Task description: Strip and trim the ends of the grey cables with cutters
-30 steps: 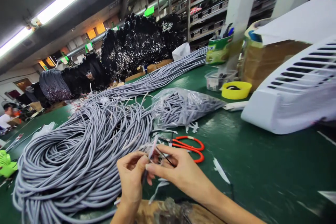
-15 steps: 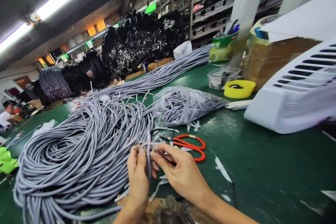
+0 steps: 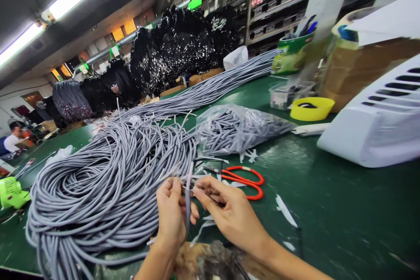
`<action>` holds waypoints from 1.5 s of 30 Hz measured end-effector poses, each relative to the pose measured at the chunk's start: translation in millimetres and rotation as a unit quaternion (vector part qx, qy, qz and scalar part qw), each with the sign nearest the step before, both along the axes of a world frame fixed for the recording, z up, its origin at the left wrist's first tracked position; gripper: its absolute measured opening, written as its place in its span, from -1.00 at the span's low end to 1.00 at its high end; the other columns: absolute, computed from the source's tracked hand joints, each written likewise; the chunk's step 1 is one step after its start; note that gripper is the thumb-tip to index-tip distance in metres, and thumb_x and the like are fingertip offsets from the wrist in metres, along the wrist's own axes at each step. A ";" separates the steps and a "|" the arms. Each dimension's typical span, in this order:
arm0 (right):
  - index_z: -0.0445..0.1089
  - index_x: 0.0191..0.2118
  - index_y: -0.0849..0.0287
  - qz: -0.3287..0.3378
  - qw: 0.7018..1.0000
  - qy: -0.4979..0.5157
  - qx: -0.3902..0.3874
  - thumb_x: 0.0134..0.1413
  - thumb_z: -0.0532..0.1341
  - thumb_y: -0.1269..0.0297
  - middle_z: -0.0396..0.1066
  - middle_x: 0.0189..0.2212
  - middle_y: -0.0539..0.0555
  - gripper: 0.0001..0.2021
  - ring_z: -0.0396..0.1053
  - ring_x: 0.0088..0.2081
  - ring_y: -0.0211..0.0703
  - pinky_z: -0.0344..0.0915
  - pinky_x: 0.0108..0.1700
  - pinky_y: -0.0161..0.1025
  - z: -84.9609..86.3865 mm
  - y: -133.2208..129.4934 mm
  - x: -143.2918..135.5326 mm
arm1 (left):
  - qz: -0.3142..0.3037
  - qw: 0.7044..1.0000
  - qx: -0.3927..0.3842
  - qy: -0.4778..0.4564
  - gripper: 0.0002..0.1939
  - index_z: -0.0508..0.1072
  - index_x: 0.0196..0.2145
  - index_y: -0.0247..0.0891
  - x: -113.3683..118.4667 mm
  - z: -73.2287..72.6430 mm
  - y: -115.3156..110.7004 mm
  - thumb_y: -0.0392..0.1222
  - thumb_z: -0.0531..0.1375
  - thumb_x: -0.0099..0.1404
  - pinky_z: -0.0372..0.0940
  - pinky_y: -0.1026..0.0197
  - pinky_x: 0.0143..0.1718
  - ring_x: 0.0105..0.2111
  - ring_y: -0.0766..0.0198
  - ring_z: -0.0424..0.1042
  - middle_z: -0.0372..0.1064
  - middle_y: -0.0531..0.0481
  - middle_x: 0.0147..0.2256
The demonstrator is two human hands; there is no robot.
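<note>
Left hand [image 3: 171,212] and right hand [image 3: 233,210] farther apart, pinched on strands [image 3: 196,177]; tub label [image 3: 284,60] blurred

Work surface: green table [image 3: 341,210], glossy where lit. Its left and central part is covered by a large coil of grey cables [image 3: 98,188]; a long bundle of grey cables [image 3: 216,85] is laid toward the far side. A clear bag of short grey pieces [image 3: 243,129] is placed right of the coil, with red-handled scissors [image 3: 244,179] nearer the camera. White scraps [image 3: 285,211] are scattered around the scissors. Farther right, a yellow ring [image 3: 311,109] is seated beside a clear plastic box [image 3: 288,95]; behind the box, a green tub [image 3: 290,57] is stood.
</note>
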State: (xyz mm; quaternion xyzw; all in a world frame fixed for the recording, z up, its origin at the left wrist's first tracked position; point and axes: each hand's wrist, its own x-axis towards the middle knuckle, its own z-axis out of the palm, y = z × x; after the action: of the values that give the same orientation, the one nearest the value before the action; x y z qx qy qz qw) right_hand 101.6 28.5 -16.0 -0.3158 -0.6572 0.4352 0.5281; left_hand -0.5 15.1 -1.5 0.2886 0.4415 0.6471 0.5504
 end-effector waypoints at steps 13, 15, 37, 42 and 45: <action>0.25 -0.47 0.19 -0.064 0.997 0.027 0.035 0.05 0.05 0.23 0.23 -0.67 -0.07 -0.82 0.23 -0.66 -0.35 0.21 -0.62 -0.46 7.9 7.4 9.8 | -0.128 0.984 0.070 -0.106 -0.54 0.19 -0.49 -0.21 -23.4 15.3 -5.5 0.10 0.33 -0.12 0.04 0.51 -0.84 -0.63 0.43 0.30 0.25 0.11 -0.38; 0.25 -0.46 0.19 -0.085 0.994 0.024 0.063 0.07 0.06 0.26 0.26 -0.66 -0.06 -0.85 0.26 -0.65 -0.35 0.22 -0.62 -0.47 8.2 6.7 12.2 | -0.092 0.993 0.077 -0.008 -0.51 0.24 -0.39 -0.17 -22.1 12.4 -4.9 -0.03 0.40 -0.21 -0.02 0.51 -0.83 -0.70 0.53 0.21 0.27 0.12 -0.33; 0.26 -0.13 0.18 -0.134 0.986 -0.032 0.091 -0.02 0.17 0.32 0.49 -0.33 0.09 -0.72 0.13 -0.75 -0.45 0.14 -0.73 -0.43 4.1 0.4 7.4 | -0.149 0.983 -0.029 0.105 -0.46 0.14 -0.66 -0.28 -12.1 2.9 -5.6 0.24 0.26 -0.13 -0.31 0.44 -0.79 -0.78 0.62 -0.29 -0.19 0.31 -0.76; 0.28 -0.12 0.22 -0.127 0.991 0.026 0.033 -0.05 0.20 0.22 0.51 -0.39 0.10 -0.66 0.23 -0.75 -0.40 0.16 -0.75 -0.43 10.1 4.0 12.1 | -0.154 0.981 -0.016 0.120 -0.49 0.19 -0.63 -0.30 -12.1 1.2 -7.7 0.23 0.24 -0.09 -0.30 0.43 -0.78 -0.78 0.60 -0.28 -0.18 0.30 -0.76; 0.34 -0.23 0.20 -0.118 0.991 0.051 0.040 -0.06 0.22 0.23 0.51 -0.53 0.04 -0.76 0.42 -0.62 -0.25 0.30 -0.66 -0.42 13.3 3.5 13.4 | -0.144 0.980 -0.009 0.139 -0.50 0.25 -0.60 -0.31 -11.5 0.6 -8.2 0.23 0.23 -0.07 -0.30 0.41 -0.77 -0.78 0.59 -0.26 -0.16 0.29 -0.75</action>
State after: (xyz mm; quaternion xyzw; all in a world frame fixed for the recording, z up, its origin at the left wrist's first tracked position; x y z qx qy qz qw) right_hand 115.0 32.0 -2.7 -0.3473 -0.6044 0.3582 0.6211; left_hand -12.0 6.9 -1.0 0.4314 0.4734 0.5105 0.5737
